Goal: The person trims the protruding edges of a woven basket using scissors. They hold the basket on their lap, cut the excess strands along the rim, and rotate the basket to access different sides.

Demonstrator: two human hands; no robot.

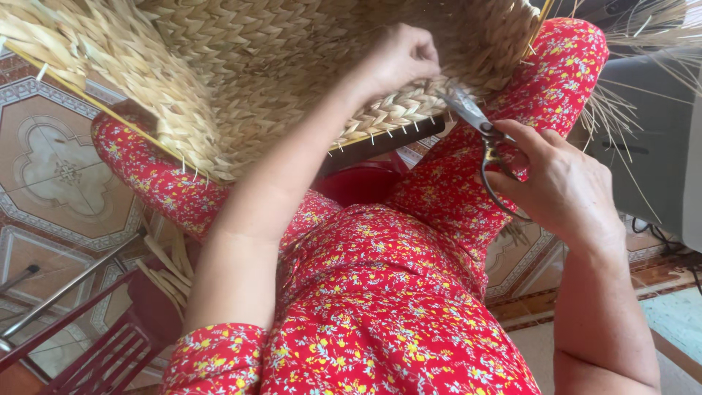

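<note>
A large woven straw basket (241,66) is lying across the person's knees, filling the top of the view, its braided rim facing down toward the lap and thin pale sticks poking out along its edge. Under it, the red flowered clothing (380,292) is covering both legs and the lap. Patterned floor tiles (58,168) are showing to the left, and a dark red chair frame (95,351) is standing at the lower left corner. The left hand (398,58) is curling closed on the basket's braided rim, gripping it. The right hand (563,190) is holding a pair of dark metal scissors (479,128), fingers through the loops, the blades pointing up-left and touching the rim just beside the left hand.
</note>
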